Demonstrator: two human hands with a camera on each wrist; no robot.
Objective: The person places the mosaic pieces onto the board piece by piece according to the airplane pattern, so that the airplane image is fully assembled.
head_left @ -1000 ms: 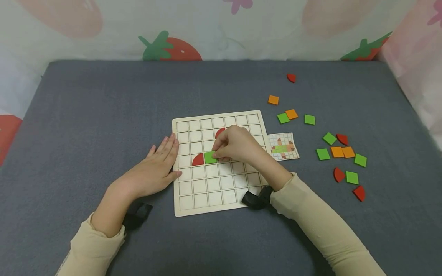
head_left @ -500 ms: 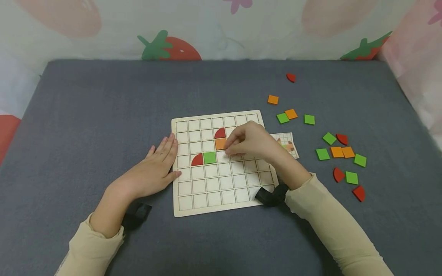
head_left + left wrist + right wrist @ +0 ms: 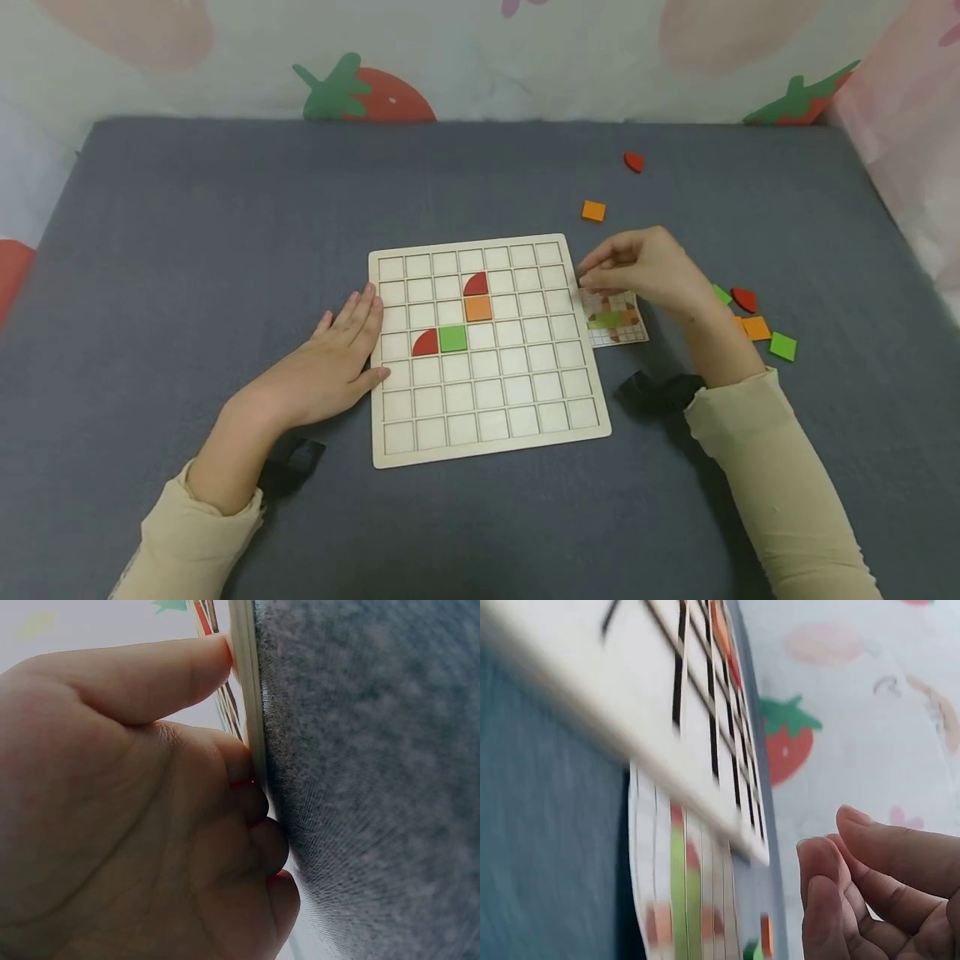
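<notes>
A pale wooden grid board [image 3: 491, 452] lies on the dark cloth. In its cells sit a green square tile [image 3: 453, 338], an orange square tile [image 3: 477, 308] and two red quarter-circle tiles, one left of the green tile [image 3: 425, 342] and one behind the orange tile [image 3: 476, 284]. My left hand [image 3: 322, 367] rests along the board's left edge, fingers straight; its fingertips and thumb [image 3: 202, 664] meet the edge in the left wrist view. Over the printed pattern card [image 3: 619, 325] hovers my right hand [image 3: 652, 271]. The right wrist view shows its fingers loosely bent, nothing between thumb and fingertips [image 3: 821, 859].
Beyond the board lie a loose orange tile [image 3: 593, 211] and a red quarter-circle [image 3: 633, 162]. More tiles lie at the right, such as a green one [image 3: 783, 347], an orange one [image 3: 757, 328] and a red one [image 3: 744, 300]; the right hand and sleeve hide several others.
My right hand has left the green and orange tiles in the grid and moved right, off the board to above the card. The left hand stays at the board's edge.
</notes>
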